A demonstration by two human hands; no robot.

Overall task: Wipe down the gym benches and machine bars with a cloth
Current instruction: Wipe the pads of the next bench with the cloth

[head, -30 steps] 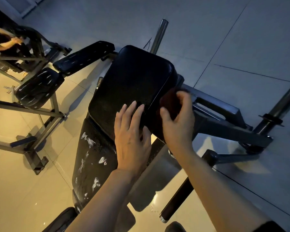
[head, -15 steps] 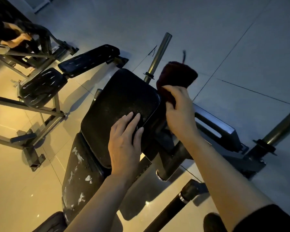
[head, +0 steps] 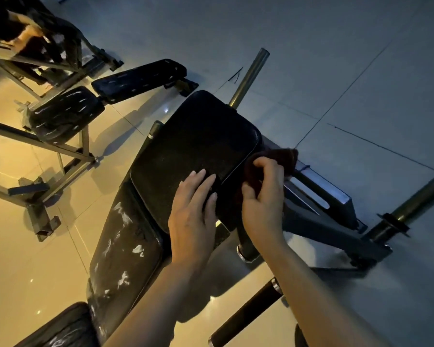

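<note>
The left hand (head: 194, 211) lies flat at the centre of the frame, fingers straight and together, pressing on the lower right corner of the pad (head: 193, 156). Just to its right, the right hand (head: 263, 196) has fingers and thumb curled round the cloth (head: 273, 159), a dark reddish wad bunched against the pad's right edge, with its upper part sticking out past the knuckles. Both forearms come up from the bottom of the frame.

The pad is black, rounded at the corners and tilted, running from the centre toward the top. Below it, at lower left, sits the seat (head: 120, 256), black and scuffed with pale worn patches. A grey frame (head: 323, 209) reaches out to the right from under the cloth. 2 metal bars show: 1 bar (head: 248, 76) rising behind the pad's top end at upper centre, and a second bar (head: 416, 199) with a collar at the right edge. A black handle (head: 246, 314) lies at the bottom, between the forearms.

In the upper left stands another bench (head: 68, 113), its 2 black pads also marked with pale scuffs, on a grey steel stand. The floor (head: 361, 58) is tiled, blue-grey in the upper right and lit warm yellow on the left.
</note>
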